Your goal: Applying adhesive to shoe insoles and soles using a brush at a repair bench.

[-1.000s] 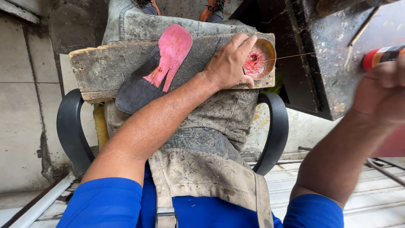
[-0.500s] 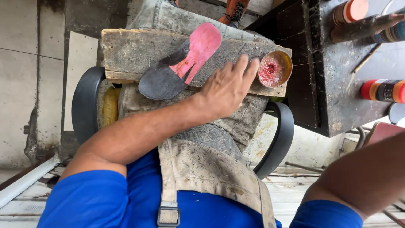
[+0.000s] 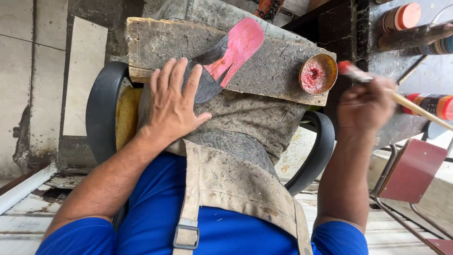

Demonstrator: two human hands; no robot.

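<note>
View from above onto a worn wooden board (image 3: 165,45) laid across the person's lap. The left hand (image 3: 172,101) lies flat, fingers spread, its fingertips touching the dark heel end of a shoe sole (image 3: 226,56) (its front part coated pink) that rests on the board. The right hand (image 3: 365,106) pinches a wooden-handled brush (image 3: 377,85), fingers closed around the stem; its red-tipped bristles hover just beside a small round dish (image 3: 318,73) of red paste at the board's right end.
</note>
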